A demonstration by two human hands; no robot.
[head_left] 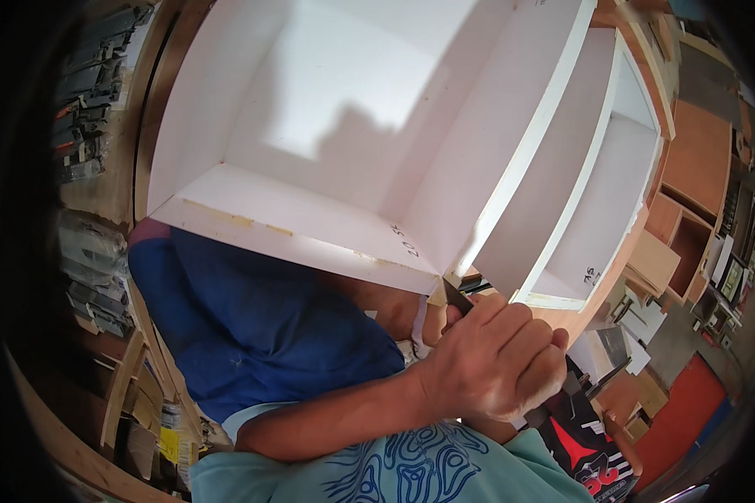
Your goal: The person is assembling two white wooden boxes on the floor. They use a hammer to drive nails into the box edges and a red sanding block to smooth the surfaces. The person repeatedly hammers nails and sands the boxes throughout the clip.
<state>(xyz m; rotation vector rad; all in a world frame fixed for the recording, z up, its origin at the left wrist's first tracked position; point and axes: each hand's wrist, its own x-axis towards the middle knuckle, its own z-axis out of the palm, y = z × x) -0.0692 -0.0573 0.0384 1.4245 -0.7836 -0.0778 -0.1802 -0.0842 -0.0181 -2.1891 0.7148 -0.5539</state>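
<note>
My left hand (495, 356) is closed around a dark tool (455, 296), at the lower right corner of the white box (327, 256); the right I cannot tell. Yellowish stains (242, 221) follow the near edge. The open interior shows shadow and pen marks (412, 243).

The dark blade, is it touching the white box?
Cannot tell: in the head view, the dark blade seems to reach a corner of the white box, but a tiny gap could hide.
</note>
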